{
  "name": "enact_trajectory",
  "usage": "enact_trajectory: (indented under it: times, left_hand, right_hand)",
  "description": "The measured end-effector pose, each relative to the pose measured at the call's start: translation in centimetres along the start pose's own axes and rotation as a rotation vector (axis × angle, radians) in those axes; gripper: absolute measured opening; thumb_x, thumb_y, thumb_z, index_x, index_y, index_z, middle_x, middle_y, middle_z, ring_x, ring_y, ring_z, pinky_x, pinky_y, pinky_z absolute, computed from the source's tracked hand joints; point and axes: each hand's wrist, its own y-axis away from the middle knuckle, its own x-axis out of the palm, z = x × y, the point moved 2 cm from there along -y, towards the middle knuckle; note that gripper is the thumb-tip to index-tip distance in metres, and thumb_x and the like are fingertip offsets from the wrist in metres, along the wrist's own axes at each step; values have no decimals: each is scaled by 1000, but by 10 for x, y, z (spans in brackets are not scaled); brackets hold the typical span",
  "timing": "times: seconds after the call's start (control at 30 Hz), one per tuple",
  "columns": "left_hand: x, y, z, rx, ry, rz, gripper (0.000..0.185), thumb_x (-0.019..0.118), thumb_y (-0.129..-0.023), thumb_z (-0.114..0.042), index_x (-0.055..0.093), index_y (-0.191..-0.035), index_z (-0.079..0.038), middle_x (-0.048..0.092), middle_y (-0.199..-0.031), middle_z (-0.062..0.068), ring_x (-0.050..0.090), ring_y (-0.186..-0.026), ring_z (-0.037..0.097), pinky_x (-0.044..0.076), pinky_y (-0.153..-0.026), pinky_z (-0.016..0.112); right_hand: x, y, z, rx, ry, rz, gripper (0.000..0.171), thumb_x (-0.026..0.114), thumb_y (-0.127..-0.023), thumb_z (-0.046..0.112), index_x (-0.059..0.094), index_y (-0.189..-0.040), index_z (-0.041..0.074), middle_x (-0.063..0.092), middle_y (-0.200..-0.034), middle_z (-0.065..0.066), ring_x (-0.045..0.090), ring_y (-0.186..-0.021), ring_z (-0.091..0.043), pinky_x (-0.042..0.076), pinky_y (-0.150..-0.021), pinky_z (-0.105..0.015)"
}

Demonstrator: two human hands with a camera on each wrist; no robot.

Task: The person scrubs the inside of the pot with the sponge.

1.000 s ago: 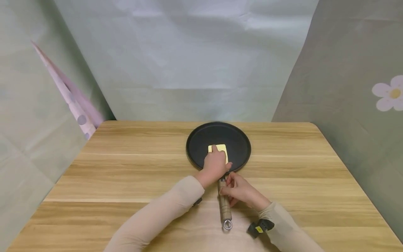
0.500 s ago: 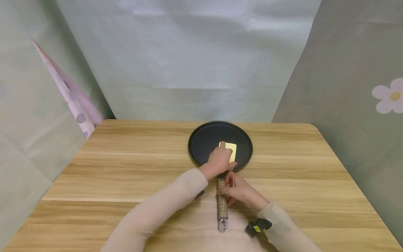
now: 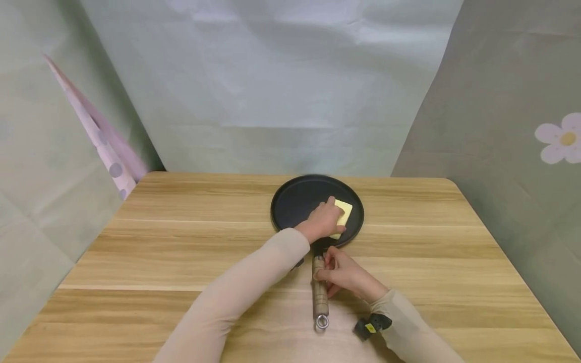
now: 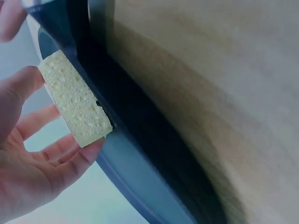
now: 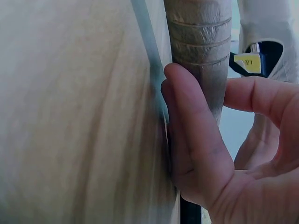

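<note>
Sponge pressed in the pan

The left hand (image 3: 323, 221) pinched a yellow sponge (image 3: 343, 212) at the pan's (image 3: 295, 201) three o'clock; the right hand (image 3: 338, 272) gripped the wooden handle (image 3: 320, 297) at six.

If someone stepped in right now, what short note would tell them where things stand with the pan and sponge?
Left hand: presses the yellow rectangular sponge onto the right part of the round black frying pan.
Right hand: holds the pan's wooden handle against the wooden table.
Done: sponge is on the pan surface, mid-wipe.
Left: how much of the pan is wiped cannot be told; probably cover the rest.
</note>
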Motion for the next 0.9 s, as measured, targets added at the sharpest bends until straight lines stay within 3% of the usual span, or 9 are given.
enact_trajectory:
  times: [0.23,0.57,0.9]
  left_hand:
    - [-2,-4,3,16,5,19,49,68,-89,-36,60,-133,-18,45,-129,12,49,-100,24,49,-76,35]
    - [-1,1,1,161,-54,38,50,71,-86,-31,59,-134,-23,47,-124,5,46,-96,20,44,-74,28]
    - [-1,15,15,306,-27,105,46,69,-87,-24,60,-132,-26,46,-135,8,47,-112,25,45,-85,30]
  right_hand:
    - [0,0,0,-3,-2,0,31,66,-78,2,39,-93,-1,45,-84,-13,61,-52,-20,55,-50,-39]
    - [-3,-1,-4,3,-23,-6,31,66,-77,2,39,-93,-1,47,-82,-13,61,-51,-19,54,-49,-38]
    - [-1,-2,-4,22,-29,-28,31,66,-77,1,39,-93,-1,47,-81,-12,60,-50,-19,54,-48,-37]
